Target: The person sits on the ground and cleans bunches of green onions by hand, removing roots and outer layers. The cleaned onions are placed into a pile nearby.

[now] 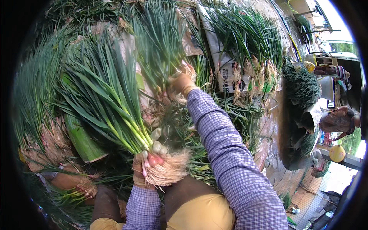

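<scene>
My left hand [139, 166], in a pale glove, is closed around a bunch of green garlic [126, 123] in front of my knees. Its flat leaves point up and left. Pinkish bulbs and a thick tuft of pale roots [168, 169] stick out at the lower right of the fist. Farther off, my gloved right hand [181, 83] has its fingers curled around stalks near the bulb end of other green garlic [161, 37]. Those leaves are blurred, and the fingertips are partly hidden among bulbs and roots.
A thick cut green stem [83, 141] lies at left beside more piled garlic [34, 95]. Another bundle [247, 31] rests on a printed white sack [225, 69]. Loose leaves cover the ground. Two people [337, 119] are at the far right, near a dark green heap [300, 83].
</scene>
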A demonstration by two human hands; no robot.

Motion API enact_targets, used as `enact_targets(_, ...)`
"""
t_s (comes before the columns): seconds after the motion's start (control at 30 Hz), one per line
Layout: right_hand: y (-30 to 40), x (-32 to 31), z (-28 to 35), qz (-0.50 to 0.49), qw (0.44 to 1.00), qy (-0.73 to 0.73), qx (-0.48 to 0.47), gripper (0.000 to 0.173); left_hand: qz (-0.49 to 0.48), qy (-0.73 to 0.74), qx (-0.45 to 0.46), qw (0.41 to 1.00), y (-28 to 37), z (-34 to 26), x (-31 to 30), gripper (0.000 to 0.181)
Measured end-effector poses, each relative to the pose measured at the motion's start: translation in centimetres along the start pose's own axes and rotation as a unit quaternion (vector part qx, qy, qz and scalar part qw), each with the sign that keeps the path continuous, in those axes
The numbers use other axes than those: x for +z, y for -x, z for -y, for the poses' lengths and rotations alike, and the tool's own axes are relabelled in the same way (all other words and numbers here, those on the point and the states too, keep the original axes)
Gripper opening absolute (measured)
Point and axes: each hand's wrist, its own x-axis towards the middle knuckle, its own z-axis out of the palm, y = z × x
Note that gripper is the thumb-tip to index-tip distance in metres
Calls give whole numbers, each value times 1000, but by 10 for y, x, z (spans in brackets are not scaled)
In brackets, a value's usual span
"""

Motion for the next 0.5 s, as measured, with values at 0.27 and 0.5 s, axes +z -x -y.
enact_targets(0.27,125,-57,-40,-153,951,-233,-134,16,16,-119,50,991,-3,-18,-33,44)
enact_targets(0.5,98,-247,-161,-426,871,241,40,29,-35,-108,9,993,4,-14,-13,56)
